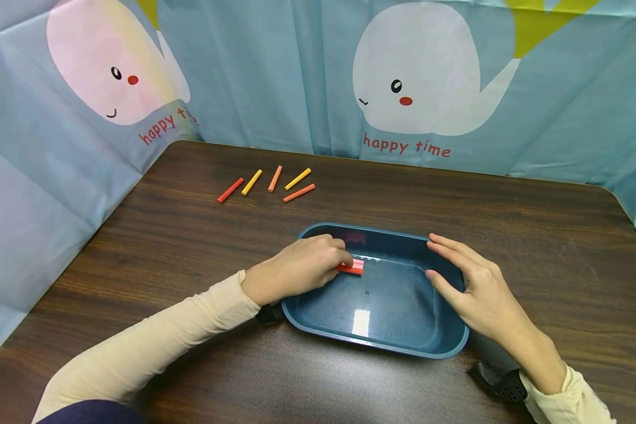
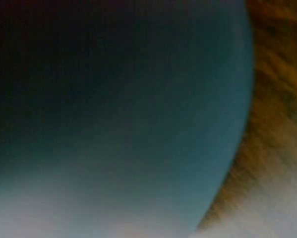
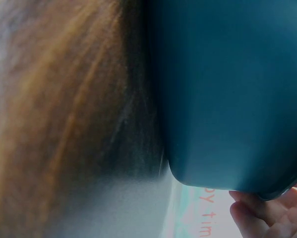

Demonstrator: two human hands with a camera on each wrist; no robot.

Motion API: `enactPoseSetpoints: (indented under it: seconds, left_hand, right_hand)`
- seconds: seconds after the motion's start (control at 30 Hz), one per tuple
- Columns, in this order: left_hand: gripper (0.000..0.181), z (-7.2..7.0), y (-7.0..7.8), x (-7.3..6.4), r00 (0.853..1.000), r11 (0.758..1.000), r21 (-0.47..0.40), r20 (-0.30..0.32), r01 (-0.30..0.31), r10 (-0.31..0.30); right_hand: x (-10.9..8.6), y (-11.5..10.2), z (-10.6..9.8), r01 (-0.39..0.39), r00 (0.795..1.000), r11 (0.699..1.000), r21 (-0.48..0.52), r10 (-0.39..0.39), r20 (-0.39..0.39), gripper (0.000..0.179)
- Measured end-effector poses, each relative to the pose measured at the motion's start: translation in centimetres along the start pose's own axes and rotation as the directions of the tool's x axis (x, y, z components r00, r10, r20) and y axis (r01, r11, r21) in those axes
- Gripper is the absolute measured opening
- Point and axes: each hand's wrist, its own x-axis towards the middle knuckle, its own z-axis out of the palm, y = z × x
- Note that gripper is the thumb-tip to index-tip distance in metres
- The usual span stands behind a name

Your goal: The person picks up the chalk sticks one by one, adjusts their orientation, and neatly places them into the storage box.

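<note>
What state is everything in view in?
Blue bin: upright, open-topped, on table
Pink stick, red stick: inside bin, side by side, partly covered
Left hand: in bin, fingers curled over those sticks; grip unclear
Right hand: open, fingers at bin's right end
Five loose sticks: lying apart on table
Wrist strap: worn, right wrist
Cloth: hanging, creased

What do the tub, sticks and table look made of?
Tub: likely molded plastic, semi-gloss; rounded corners, bright reflection inside.
Sticks: plain solid colors, material unclear; chalk, wax or plastic all possible.
Table: wood or wood-look laminate, satin; streaky brown grain, soft sheen near the front.
</note>
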Motion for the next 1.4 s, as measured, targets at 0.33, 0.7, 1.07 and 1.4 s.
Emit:
enactPoseSetpoints:
  seconds: [0.33, 0.7, 1.07, 1.4]
  left_hand:
    - [0.014, 0.1, 0.1, 0.0, 1.0, 0.999, 0.041, 0.021, 0.018, -0.019]
    - [0.014, 0.0, 0.0, -0.1, 1.0, 0.999, -0.03, -0.008, 0.027, -0.027]
    - [0.022, -1.4, -0.7, -0.6, 0.999, 0.969, -0.245, -0.031, 0.028, -0.037]
    - [0.025, -2.8, -1.3, -1.8, 0.992, 0.959, -0.278, -0.103, 0.047, -0.078]
  right_hand:
    - [0.0, 0.0, 0.0, -0.005, 1.0, 1.0, -0.001, 0.005, 0.004, 0.05]
    - [0.0, 0.0, 0.1, -0.001, 1.0, 1.0, -0.001, 0.001, 0.004, 0.05]
    - [0.0, 0.0, 0.1, 0.005, 1.0, 1.0, 0.001, -0.005, 0.001, 0.05]
    - [0.0, 0.0, 0.0, 0.008, 1.0, 1.0, -0.006, -0.008, -0.007, 0.05]
